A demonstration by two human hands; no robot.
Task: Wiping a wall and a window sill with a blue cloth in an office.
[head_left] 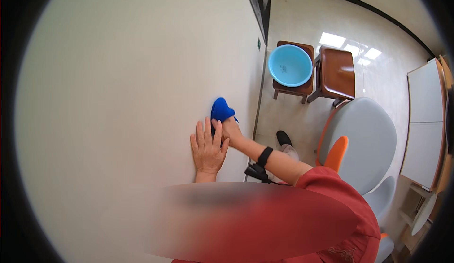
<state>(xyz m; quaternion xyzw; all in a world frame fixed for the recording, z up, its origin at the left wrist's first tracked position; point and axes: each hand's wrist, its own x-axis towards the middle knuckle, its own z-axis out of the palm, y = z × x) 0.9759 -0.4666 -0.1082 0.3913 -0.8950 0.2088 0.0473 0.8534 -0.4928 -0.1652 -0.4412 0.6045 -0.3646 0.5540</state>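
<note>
Pale tabletop [118, 97], left hand [208, 155] spread flat, fingers loose; right hand [230, 131] over blue cloth [221, 109], grip half hidden, can't tell. Uneven push could bunch cloth, snag left fingers.

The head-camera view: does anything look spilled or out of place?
Nothing looks spilled or damaged. Slightly odd: the light-blue basin sits on a wooden stool, its rim seeming to overhang the seat's left side, though the angle may mislead. The blue cloth in the right hand looks ordinary.
</note>
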